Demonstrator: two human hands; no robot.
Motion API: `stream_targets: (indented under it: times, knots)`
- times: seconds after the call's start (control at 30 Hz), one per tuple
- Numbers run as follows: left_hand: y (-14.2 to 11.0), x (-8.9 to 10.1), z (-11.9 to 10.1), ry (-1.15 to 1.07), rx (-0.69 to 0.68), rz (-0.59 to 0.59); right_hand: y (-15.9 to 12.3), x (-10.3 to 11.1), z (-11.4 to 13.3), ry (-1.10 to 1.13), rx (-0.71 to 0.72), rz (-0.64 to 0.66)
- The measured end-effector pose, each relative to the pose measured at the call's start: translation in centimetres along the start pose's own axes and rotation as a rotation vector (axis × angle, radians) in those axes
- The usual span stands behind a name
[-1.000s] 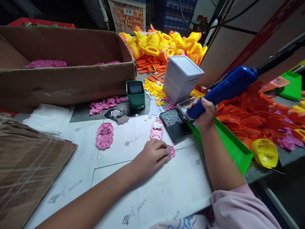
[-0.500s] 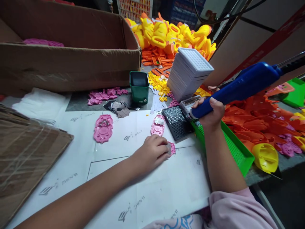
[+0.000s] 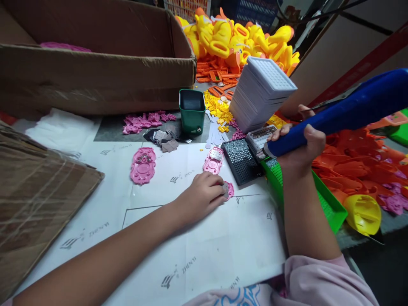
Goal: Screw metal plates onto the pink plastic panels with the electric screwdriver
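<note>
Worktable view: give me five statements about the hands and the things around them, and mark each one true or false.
1. The right hand grips a blue tool. True.
2. The left hand is inside the cardboard box. False: the left hand is at a pink piece on the white sheet.
3. The dark green bin lies on its side. False: the dark green bin stands upright.
4. The stack of white trays stands farther from the person than the black tray. True.
5. Yellow and orange figures are heaped beyond the stack of white trays. True.
</note>
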State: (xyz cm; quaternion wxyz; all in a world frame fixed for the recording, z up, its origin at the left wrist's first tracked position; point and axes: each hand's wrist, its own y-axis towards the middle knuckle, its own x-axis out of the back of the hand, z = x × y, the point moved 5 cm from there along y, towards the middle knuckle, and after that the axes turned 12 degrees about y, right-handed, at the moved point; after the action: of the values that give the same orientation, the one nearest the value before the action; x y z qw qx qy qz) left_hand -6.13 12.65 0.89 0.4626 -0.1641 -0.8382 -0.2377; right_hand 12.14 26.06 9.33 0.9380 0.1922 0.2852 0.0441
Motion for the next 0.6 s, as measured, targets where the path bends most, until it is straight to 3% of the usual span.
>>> stream_targets:
  times: [0.13, 0.3, 0.6]
  knots:
    - [0.2, 0.2, 0.2, -0.020, 0.014, 0.010, -1.3, -2.5, 0.2, 0.065, -0.130, 0.120]
    - [0.3, 0.3, 0.0, -0.036, 0.020, -0.012, -3.7, -5.2, -1.3, 0.180, -0.359, 0.334]
    - [0.3, 0.0, 0.1, -0.041, 0.023, -0.029, -5.2, -5.5, -2.3, 0.228, -0.432, 0.438]
